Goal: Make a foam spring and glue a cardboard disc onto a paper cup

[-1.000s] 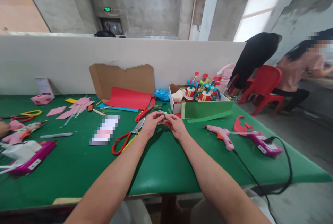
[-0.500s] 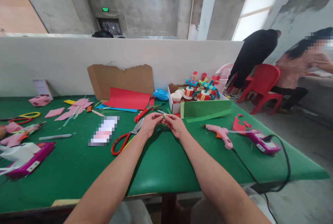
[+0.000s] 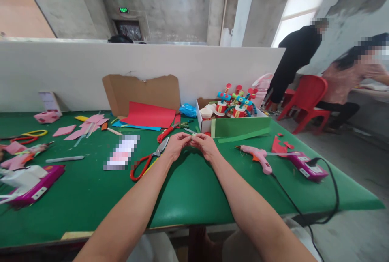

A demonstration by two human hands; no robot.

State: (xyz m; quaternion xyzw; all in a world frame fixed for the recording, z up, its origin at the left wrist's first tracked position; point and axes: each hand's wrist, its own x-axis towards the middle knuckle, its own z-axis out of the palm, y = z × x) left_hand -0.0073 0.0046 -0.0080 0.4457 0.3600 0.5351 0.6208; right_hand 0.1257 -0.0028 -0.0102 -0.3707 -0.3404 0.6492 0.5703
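My left hand (image 3: 178, 146) and my right hand (image 3: 206, 146) meet at the fingertips above the middle of the table. Between them they pinch a small pale-green piece of paper (image 3: 193, 134), mostly covered by the fingers. Beside my left wrist lie scissors (image 3: 141, 167) with red handles, blades toward the hand. Just beyond my fingers rest a red-handled tool (image 3: 165, 133) and a dark green coiled paper spring (image 3: 183, 125). A pink glue gun (image 3: 257, 156) lies on its side to the right of my right hand.
A white box (image 3: 199, 121) holds paper cups and several red-and-blue paper figures. Red paper (image 3: 150, 114) leans by an open cardboard box (image 3: 142, 91). Purple power strips (image 3: 307, 166) sit at both sides, with a cable over the right edge. Two people are at the right.
My hands stay almost in place while the fingers shift slightly on the green paper piece. The standing person in black at the right has straightened up somewhat.
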